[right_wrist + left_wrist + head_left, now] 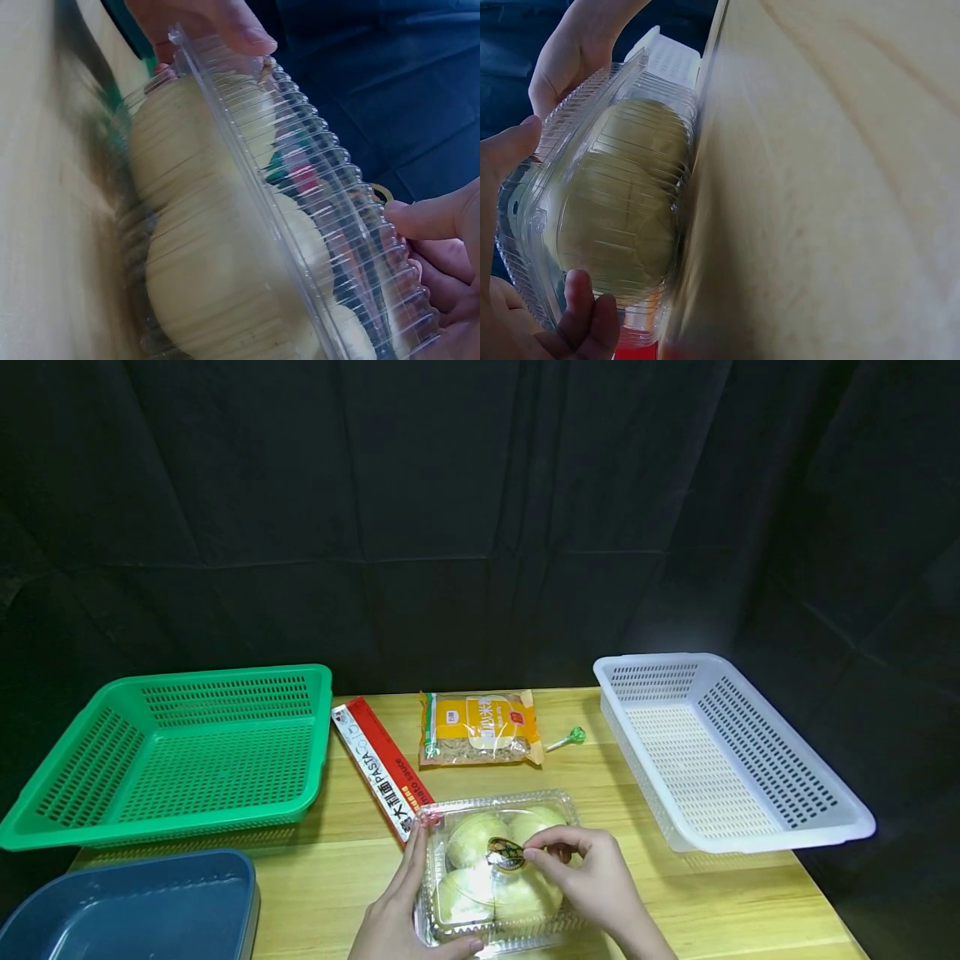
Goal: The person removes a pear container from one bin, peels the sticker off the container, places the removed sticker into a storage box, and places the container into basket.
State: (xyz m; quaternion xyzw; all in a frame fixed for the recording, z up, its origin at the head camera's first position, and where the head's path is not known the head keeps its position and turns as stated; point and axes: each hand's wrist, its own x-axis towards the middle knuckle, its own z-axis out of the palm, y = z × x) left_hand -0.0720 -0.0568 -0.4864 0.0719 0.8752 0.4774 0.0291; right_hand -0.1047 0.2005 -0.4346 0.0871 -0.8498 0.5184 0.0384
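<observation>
A clear plastic clamshell box with several pale yellow-green round fruits inside lies at the table's front. My left hand grips its left side, the thumb over the front edge and the fingers along the wall. On the lid is a dark oval sticker with a gold edge. My right hand pinches the sticker's right end between thumb and index finger. In the right wrist view, the sticker's rim stands up from the lid by the thumb.
Behind the box lie a red-and-white pasta packet, an orange grain bag and a green lollipop. A green basket and a blue tub stand at left, a white basket at right.
</observation>
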